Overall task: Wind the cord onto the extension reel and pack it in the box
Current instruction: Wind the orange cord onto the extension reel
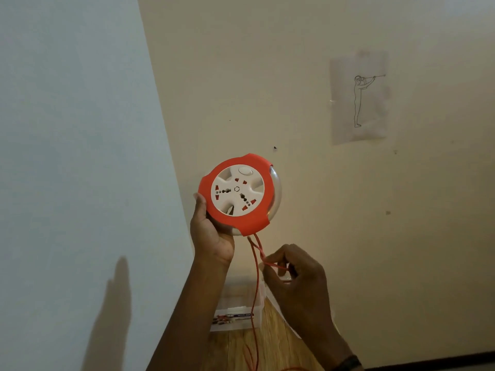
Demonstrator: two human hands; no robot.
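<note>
While our left hand (211, 231) grips the red and white reel (238, 194) by its rim, held up before the wall, our right hand (300, 279) pinches a loop of the red cord (253, 303) just below it — the cord hangs on down in front of the box (233, 321). That clear box stands on a wooden surface (273, 344) — we cannot tell what it holds. A line drawing (359, 97) on paper sticks to the cream wall (267, 76).

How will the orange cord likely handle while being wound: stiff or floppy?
Probably floppy: the cord hangs slack below the reel and folds into a tight loop where the right hand pinches it. Likely light, being thin.
</note>
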